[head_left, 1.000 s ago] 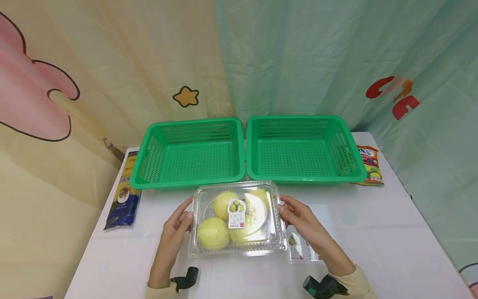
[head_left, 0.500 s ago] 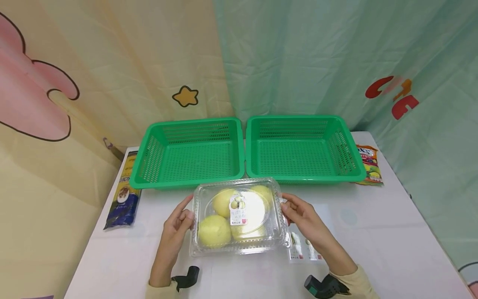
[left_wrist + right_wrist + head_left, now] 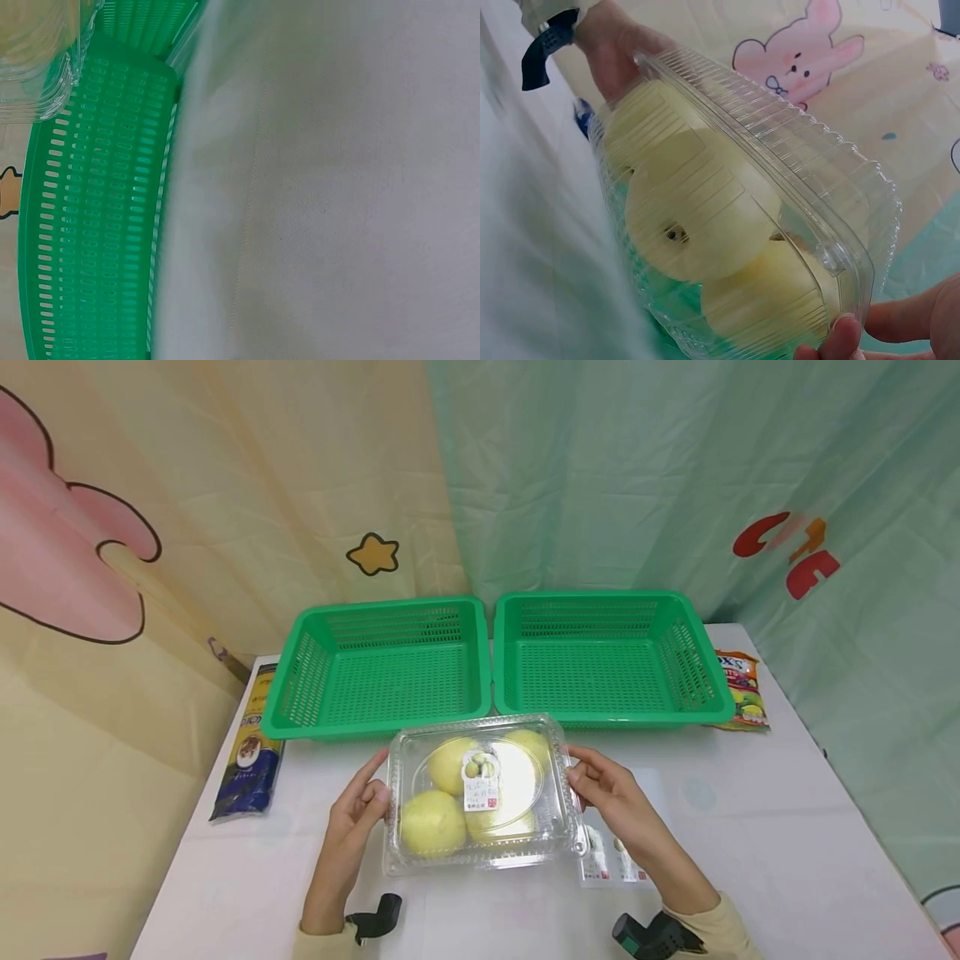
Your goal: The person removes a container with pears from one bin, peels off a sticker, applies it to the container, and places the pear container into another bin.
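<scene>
A clear plastic clamshell box (image 3: pixel 558 793) with several pale yellow round fruits (image 3: pixel 432 824) inside is held in front of the baskets. A sticker (image 3: pixel 481 782) with a fruit picture and writing sits on its lid. My left hand (image 3: pixel 352 827) grips the box's left end; my right hand (image 3: pixel 618 802) grips the right end, thumb on the near side. In the right wrist view the box (image 3: pixel 705 225) is tilted, with right-hand fingers (image 3: pixel 844 337) pinching its corner. The left wrist view catches only the box's edge (image 3: pixel 34 97), and the left hand is out of that frame.
Two green plastic baskets (image 3: pixel 375 727), (image 3: pixel 615 720) stand side by side at the back of the white table (image 3: pixel 750 827). A blue and yellow packet (image 3: pixel 247 768) lies at the left, a candy bag (image 3: pixel 745 693) at the right. A sticker sheet (image 3: pixel 600 864) lies under the right forearm.
The box has risen slightly and shifted a little to the right, its lid tilting so the glare moved. Both hands keep their hold on it.
</scene>
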A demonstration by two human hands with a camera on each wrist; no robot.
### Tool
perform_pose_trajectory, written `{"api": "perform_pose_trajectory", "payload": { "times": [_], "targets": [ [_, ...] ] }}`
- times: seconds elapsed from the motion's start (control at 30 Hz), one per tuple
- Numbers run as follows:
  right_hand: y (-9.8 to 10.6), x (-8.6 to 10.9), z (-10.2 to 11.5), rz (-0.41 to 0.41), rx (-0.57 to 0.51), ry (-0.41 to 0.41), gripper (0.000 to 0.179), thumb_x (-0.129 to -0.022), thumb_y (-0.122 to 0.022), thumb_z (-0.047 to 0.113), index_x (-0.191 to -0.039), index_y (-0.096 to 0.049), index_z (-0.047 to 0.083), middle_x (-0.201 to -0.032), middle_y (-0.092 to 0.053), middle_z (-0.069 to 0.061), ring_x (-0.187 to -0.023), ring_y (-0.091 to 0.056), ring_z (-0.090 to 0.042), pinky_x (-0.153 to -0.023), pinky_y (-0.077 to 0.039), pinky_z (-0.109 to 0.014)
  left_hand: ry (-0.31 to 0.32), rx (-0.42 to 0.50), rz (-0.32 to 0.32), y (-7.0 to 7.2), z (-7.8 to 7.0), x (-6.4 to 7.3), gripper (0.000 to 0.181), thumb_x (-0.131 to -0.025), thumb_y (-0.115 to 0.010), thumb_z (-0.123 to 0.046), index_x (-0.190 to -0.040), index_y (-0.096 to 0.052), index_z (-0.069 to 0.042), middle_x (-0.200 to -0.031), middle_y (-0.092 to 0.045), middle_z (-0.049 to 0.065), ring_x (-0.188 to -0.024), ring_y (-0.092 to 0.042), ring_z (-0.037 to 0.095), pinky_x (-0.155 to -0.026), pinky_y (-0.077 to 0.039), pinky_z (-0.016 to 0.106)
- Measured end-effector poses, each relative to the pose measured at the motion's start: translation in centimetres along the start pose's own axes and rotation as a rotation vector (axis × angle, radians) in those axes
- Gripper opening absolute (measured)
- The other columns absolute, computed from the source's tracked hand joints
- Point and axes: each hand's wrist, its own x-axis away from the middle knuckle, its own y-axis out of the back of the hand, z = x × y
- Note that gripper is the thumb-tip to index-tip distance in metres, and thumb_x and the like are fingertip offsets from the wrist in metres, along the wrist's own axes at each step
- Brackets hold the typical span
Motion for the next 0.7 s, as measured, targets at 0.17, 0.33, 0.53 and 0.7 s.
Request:
{"api": "perform_pose_trajectory", "payload": {
  "times": [0.17,0.33,0.53,0.7],
  "targets": [
    [-0.06,0.02,0.22,-0.012,0.003,-0.020,0.050,-0.106,-0.051,0.024,-0.148,-0.041,-0.001,-0.087,-0.052,0.002,-0.075,-0.049,-0.008,-0.072,-0.046,-0.026,0.018,-0.001,0.000,-0.18,-0.11,-0.04,0.052,-0.104,-0.044,-0.002,-0.154,-0.033,0.001,-0.079,-0.053,-0.012,-0.076,-0.051,0.000,-0.077,-0.050,0.019],
    [-0.12,0.05,0.38,-0.033,0.007,-0.022,0.048,-0.106,-0.051,0.024,-0.147,-0.043,0.000,-0.084,-0.050,0.003,-0.075,-0.049,-0.007,-0.071,-0.046,-0.025,0.037,-0.012,-0.008,-0.28,-0.11,-0.13,0.051,-0.104,-0.043,-0.004,-0.154,-0.033,0.002,-0.081,-0.052,-0.012,-0.078,-0.051,0.000,-0.079,-0.051,0.019],
    [-0.19,-0.17,0.48,-0.061,0.003,0.011,0.046,-0.107,-0.049,0.023,-0.145,-0.045,-0.002,-0.081,-0.050,0.005,-0.072,-0.050,-0.006,-0.069,-0.046,-0.024,-0.011,-0.003,-0.008,-0.36,-0.25,-0.60,0.051,-0.104,-0.042,-0.001,-0.153,-0.034,0.003,-0.081,-0.051,-0.011,-0.077,-0.051,0.002,-0.076,-0.049,0.018],
    [-0.04,-0.42,0.67,-0.075,0.000,0.044,0.046,-0.107,-0.049,0.021,-0.145,-0.045,-0.003,-0.081,-0.051,0.006,-0.072,-0.051,-0.005,-0.070,-0.047,-0.023,-0.044,0.013,0.005,-0.51,-0.34,-0.96,0.051,-0.104,-0.041,0.000,-0.154,-0.033,0.003,-0.082,-0.048,-0.011,-0.078,-0.048,0.004,-0.076,-0.045,0.018]
  ]
}}
